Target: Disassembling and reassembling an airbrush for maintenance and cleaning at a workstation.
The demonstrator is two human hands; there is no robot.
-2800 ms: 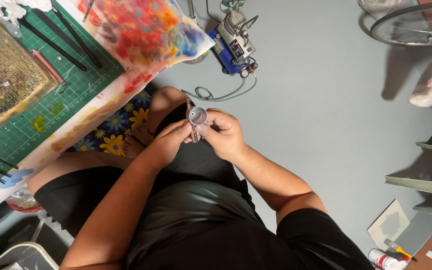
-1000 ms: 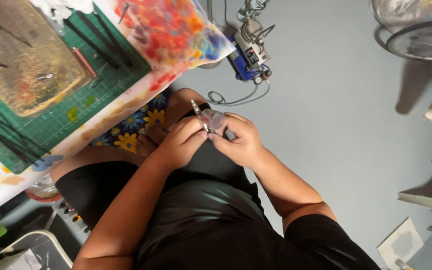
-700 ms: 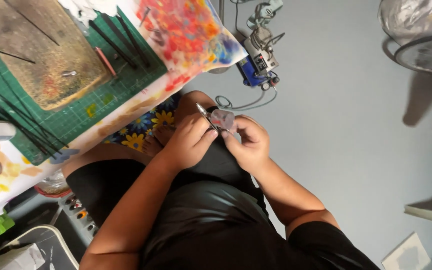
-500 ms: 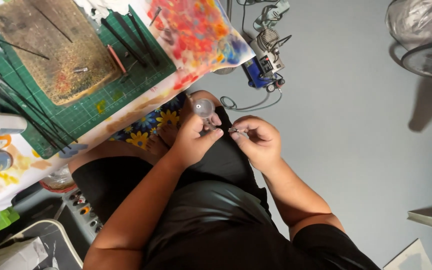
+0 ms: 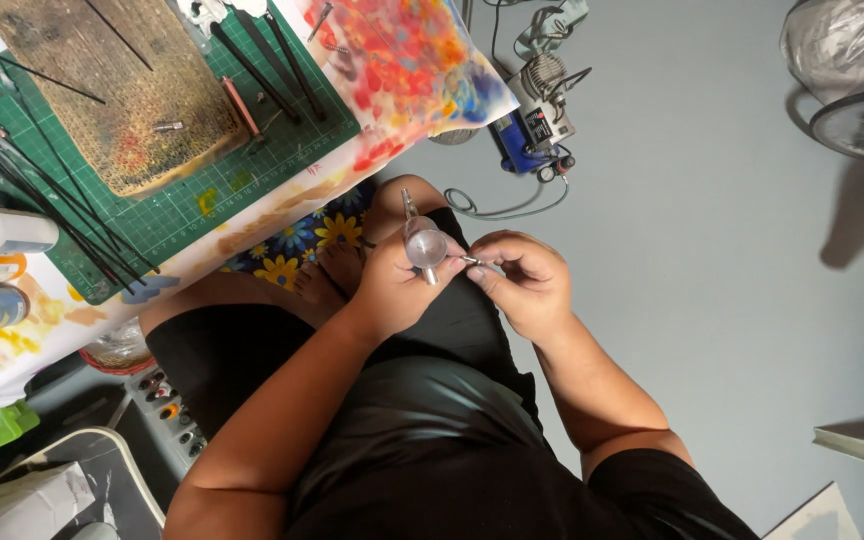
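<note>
Here the left hand [image 5: 392, 290] grips the airbrush [image 5: 422, 243]; the right hand [image 5: 522, 280] pinches its needle [image 5: 474, 261]; steady, straight handling seems needed.

Bare grey floor [image 5: 712, 300] lies open rightward; cluttered table [image 5: 282, 205] apparently blocks left.

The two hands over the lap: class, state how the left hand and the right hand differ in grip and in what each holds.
The left hand wraps around a silvery airbrush, its round cup facing up; the right hand only pinches a small thin metal part at its fingertips. The left hand's fingers curl closed around the tool's body; the right hand's are bent loosely, with just the tips meeting. Both hands hang over the black-clothed lap, close together.
</note>
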